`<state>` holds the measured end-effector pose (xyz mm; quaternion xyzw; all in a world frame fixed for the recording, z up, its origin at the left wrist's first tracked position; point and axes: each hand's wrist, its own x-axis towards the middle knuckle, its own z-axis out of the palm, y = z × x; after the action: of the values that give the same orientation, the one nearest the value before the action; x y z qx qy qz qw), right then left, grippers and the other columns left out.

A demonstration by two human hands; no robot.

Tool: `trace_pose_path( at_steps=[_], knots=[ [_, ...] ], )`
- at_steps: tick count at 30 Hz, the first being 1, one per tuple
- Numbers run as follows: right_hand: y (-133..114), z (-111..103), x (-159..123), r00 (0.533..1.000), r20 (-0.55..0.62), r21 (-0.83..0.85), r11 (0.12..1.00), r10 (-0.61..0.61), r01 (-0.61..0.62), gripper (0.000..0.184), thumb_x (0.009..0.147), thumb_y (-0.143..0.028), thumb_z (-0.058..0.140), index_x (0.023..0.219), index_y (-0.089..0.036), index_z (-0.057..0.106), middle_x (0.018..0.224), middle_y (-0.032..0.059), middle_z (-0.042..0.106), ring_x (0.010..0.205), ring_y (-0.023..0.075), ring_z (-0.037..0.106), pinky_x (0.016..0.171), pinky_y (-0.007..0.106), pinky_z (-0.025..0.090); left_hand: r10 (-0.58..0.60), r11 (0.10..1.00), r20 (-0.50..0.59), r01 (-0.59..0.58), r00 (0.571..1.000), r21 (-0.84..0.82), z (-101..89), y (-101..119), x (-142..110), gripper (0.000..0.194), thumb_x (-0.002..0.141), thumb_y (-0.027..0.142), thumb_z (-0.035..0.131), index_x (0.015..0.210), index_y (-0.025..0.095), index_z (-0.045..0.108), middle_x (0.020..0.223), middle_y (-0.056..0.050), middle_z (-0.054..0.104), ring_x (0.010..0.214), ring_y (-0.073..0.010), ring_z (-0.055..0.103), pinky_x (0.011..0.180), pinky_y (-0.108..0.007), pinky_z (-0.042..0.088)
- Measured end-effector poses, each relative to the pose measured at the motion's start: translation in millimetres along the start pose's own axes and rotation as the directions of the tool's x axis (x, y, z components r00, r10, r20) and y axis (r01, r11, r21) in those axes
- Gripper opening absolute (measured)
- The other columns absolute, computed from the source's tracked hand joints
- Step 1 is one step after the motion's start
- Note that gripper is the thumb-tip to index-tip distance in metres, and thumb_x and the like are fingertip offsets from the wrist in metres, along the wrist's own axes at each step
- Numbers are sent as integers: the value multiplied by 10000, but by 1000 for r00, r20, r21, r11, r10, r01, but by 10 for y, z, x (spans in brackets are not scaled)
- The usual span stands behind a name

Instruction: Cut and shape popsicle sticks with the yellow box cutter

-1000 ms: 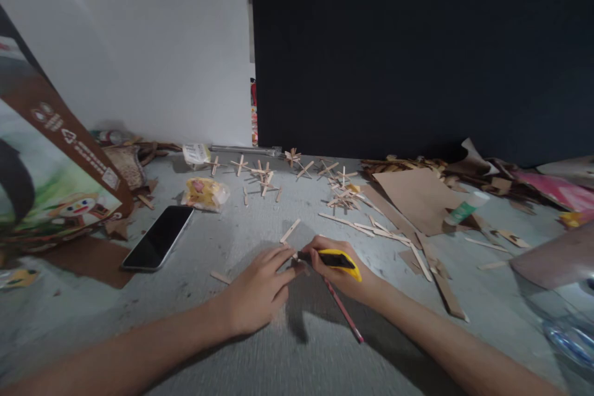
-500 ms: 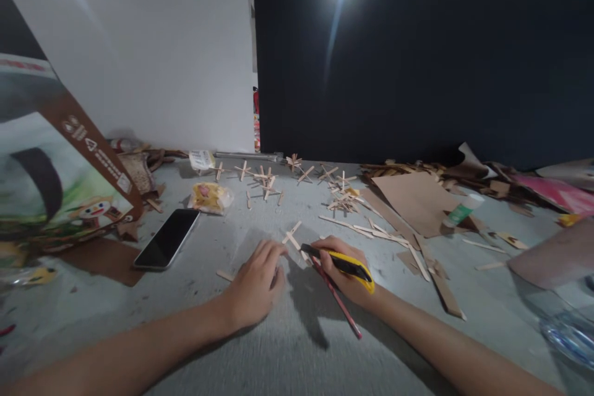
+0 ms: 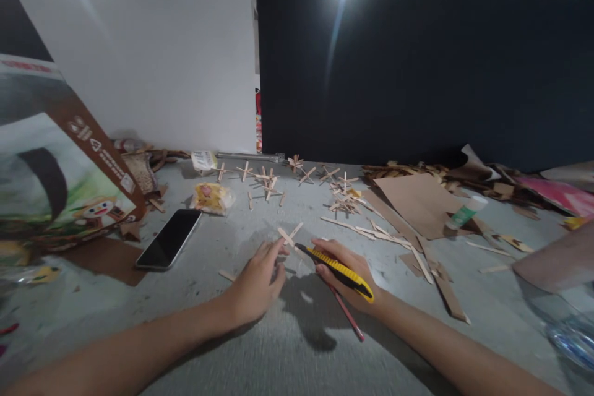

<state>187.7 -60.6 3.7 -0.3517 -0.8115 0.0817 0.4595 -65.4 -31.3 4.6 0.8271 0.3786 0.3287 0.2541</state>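
The right hand (image 3: 347, 269) pinches the yellow cutter (image 3: 341, 270), its tip at 2 crossed sticks (image 3: 288, 237); the left hand (image 3: 257, 278), grip part spread, is beside them. Surface (image 3: 211, 247) spans from left hand to phone (image 3: 169, 239); far, a black panel (image 3: 417, 74) edges it.

My bare left hand (image 3: 260, 281) lies low with its fingers loosely curled and pointing forward, while my bare right hand (image 3: 346, 269) closes in a pinching grip, both forearms slanting inward from the lower corners.
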Motion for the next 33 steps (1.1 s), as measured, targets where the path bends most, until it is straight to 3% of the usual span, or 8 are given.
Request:
trace_pose_path(
  at_steps=[5,11,15,19,23,26,29,33],
  knots=[
    [-43,44,-35,993,6,-2,993,-116,116,414,1109,-318,547,1521,-270,536,1118,108,763,952,221,774,851,319,639,-141,929,58,153,988,-338,-35,26,57,428,1041,285,552,1462,202,564,1176,-132,792,1114,-265,744,1004,-432,580],
    [-102,98,-104,974,-12,-124,967,-226,223,415,1061,-146,550,1459,-238,624,1054,107,772,892,194,791,808,278,646,-135,749,211,239,968,-617,36,124,-14,585,967,335,702,1504,194,514,1086,-100,802,1046,-241,756,997,-410,570],
    [-104,139,-136,981,-20,-116,975,-195,191,475,1008,-79,570,1456,-232,621,1046,102,797,898,195,807,820,276,654,-159,680,272,305,949,-667,38,104,-14,614,921,354,786,1444,174,519,1046,-106,813,977,-236,769,964,-395,563],
    [-145,212,-127,973,-98,-120,973,-210,198,438,1026,-112,554,1438,-236,638,1015,101,806,893,215,812,790,298,672,-181,638,306,349,934,-686,38,84,4,607,914,411,818,1382,164,522,1017,-123,824,934,-239,782,888,-363,560],
    [-263,226,-77,994,-89,-26,998,-67,65,357,1065,-151,517,1370,-231,684,922,84,792,792,197,796,730,278,664,-177,642,324,358,929,-678,51,89,-6,603,917,401,824,1385,171,521,954,-103,825,918,-249,789,810,-339,542],
    [-336,182,-27,997,-71,10,1000,3,-3,302,1068,-167,529,1289,-232,726,919,88,801,822,216,807,722,287,665,-177,674,312,346,933,-652,63,92,-15,533,912,371,822,1334,179,559,992,-106,828,905,-235,784,832,-349,546],
    [-358,153,5,998,-55,32,999,10,-8,278,1062,-163,541,1241,-236,741,916,80,805,813,215,808,755,304,673,-181,702,304,339,935,-626,74,90,-7,483,904,373,825,1269,184,572,942,-90,828,862,-222,777,845,-356,546],
    [-332,180,-16,997,-65,17,999,-30,31,323,1052,-127,534,1294,-227,725,959,83,816,873,221,821,865,340,677,-169,654,329,355,929,-667,57,99,14,496,908,422,824,1235,177,543,944,-102,833,847,-222,784,844,-360,552]
  ],
)
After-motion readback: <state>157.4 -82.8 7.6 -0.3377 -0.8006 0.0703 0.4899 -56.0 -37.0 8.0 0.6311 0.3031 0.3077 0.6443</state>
